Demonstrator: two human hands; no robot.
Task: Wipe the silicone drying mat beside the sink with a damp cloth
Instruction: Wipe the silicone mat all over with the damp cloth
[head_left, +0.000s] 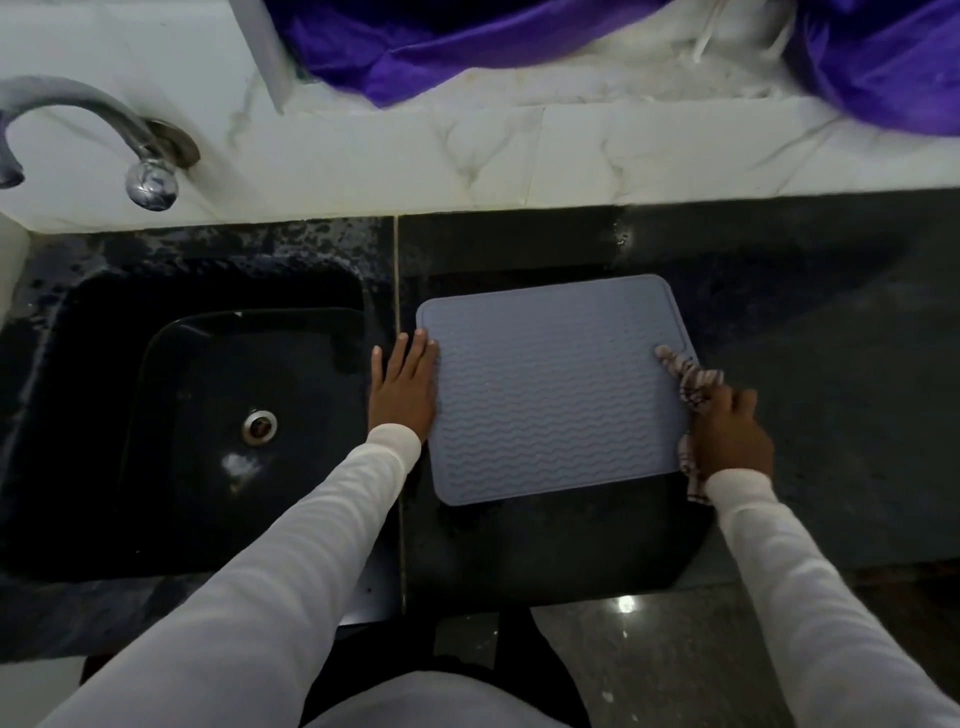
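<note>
Right hand: our right hand (730, 434) is curled closed around a bunched checked brown-and-white cloth (691, 387), at the right edge of the mat.
Cloth: its front end lies on the mat's right border; the rest trails back under our wrist onto the surface.
Left hand: our left hand (404, 387) lies flat with fingers spread, gripping nothing, pressing the mat's left edge, partly on the surface.
Mat: the grey-blue rectangular silicone drying mat with wavy ridges (556, 395) lies flat on the dark speckled stone surface (831, 364), just right of the black sink (208, 415).
Stage: we judge the wipe is barely under way, since the cloth touches only one border.
Risk, sliding: if we ease the left hand's pressure, a stroke could drag the mat towards the sink.
Risk, ridges: a bunched cloth may skim the ridge tops and miss the grooves.
Risk, coverage: our left hand covers a strip that could go unwiped.
</note>
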